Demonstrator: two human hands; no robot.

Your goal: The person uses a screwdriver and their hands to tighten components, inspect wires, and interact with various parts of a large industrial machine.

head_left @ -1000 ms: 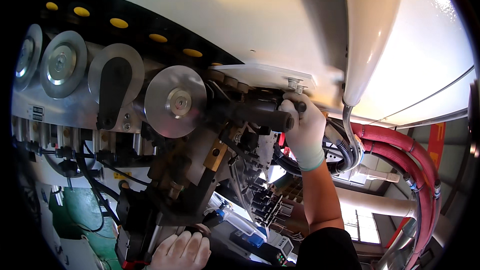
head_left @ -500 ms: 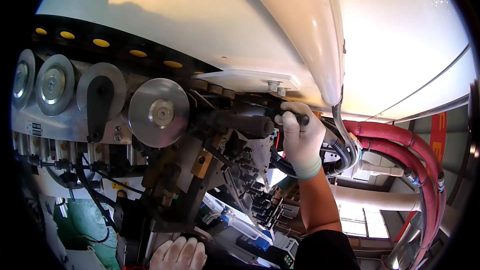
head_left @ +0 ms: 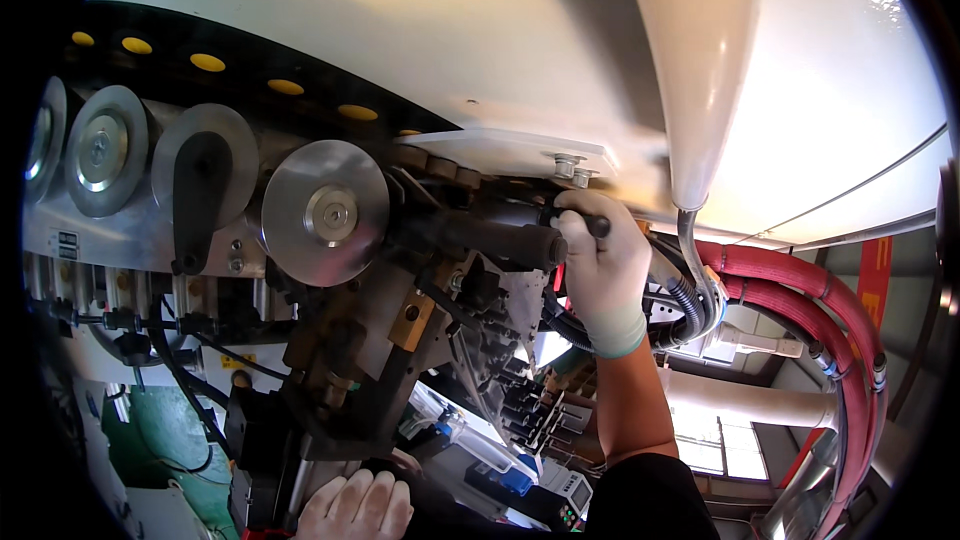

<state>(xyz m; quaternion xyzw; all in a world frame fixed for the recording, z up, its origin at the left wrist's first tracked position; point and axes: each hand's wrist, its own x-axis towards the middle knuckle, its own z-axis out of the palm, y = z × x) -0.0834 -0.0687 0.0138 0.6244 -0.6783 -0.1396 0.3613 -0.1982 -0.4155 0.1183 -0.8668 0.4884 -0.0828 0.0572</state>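
Observation:
My right hand (head_left: 607,275), in a white glove with a green cuff, reaches up under the pale machine body. Its thumb and fingers close round a dark, round-ended handle (head_left: 597,227); what the handle joins is hidden. Just left of it, a thick dark cylinder (head_left: 512,242) sticks out of the machine. My left hand (head_left: 355,507), gloved too, is at the bottom edge below the dark metal frame (head_left: 345,443). Its fingers are bent and close together, and whatever lies under them is out of sight.
Several metal discs, including a large shiny one (head_left: 325,212), line the machine's left side. A white plate with bolts (head_left: 520,152) juts out above my right hand. A thick white tube (head_left: 700,90) comes down beside it. Red hoses (head_left: 800,270) curve at the right.
The view has shifted a little, so the discs and white tube sit differently in the picture. My right hand keeps its grip on the dark handle, which has tilted slightly. My left hand stays low.

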